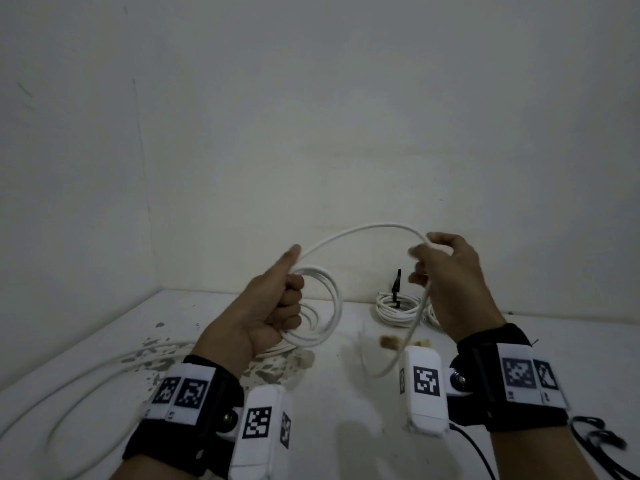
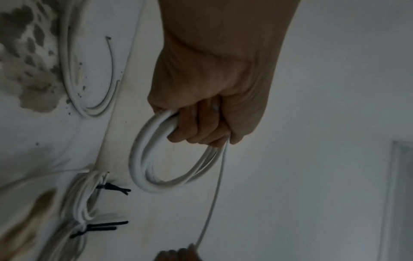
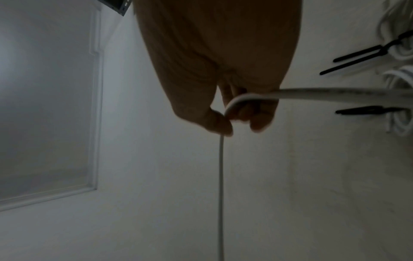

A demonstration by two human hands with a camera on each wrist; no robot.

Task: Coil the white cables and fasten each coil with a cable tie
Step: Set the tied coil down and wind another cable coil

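Observation:
My left hand grips a coil of white cable of several loops, held above the table, thumb pointing up; the same coil hangs from the curled fingers in the left wrist view. From the coil a strand of the white cable arcs up and right to my right hand, which pinches it between thumb and fingers. Below that hand the cable drops toward the table. Two finished coils with black cable ties lie at the back of the table.
Loose white cable sprawls over the white table at the left, across a patch of flaked paint. A thin dark wire lies by it. Black cords lie at the right edge. White walls close off the back and left.

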